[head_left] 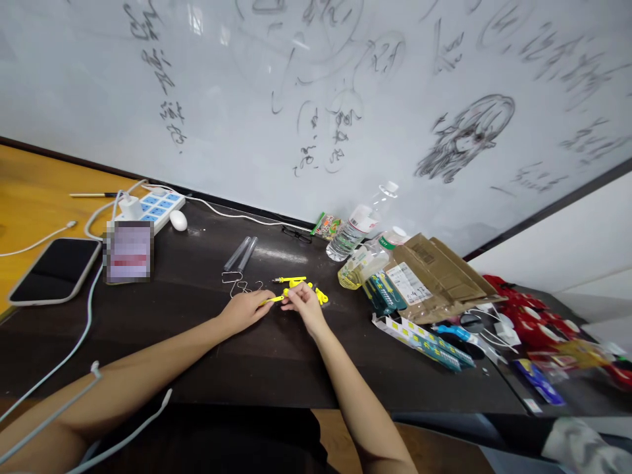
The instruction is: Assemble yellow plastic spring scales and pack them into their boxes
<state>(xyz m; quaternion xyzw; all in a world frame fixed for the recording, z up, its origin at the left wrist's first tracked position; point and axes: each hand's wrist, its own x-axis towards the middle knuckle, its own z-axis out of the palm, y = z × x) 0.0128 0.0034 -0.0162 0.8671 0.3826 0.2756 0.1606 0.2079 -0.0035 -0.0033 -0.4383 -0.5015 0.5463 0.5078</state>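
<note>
My left hand [247,311] is closed on a thin yellow piece [274,300] that points right, towards my other hand. Close beside its tip, my right hand [302,304] has its fingers pinched together at a small yellow part [285,292]; the fingers partly cover it. Several more yellow pieces [322,296] lie on the dark table [266,368] just behind and to the right of my right hand. Bent metal hooks [241,284] rest behind my left hand, and two clear tubes [241,253] lie farther back.
At the right stand two bottles [356,227] beside a cardboard package [434,273] and green boxes [429,342]. A phone [55,271], a power strip [160,207] and a white mouse-like object [178,220] are at the left. A whiteboard [237,131] rises behind the table.
</note>
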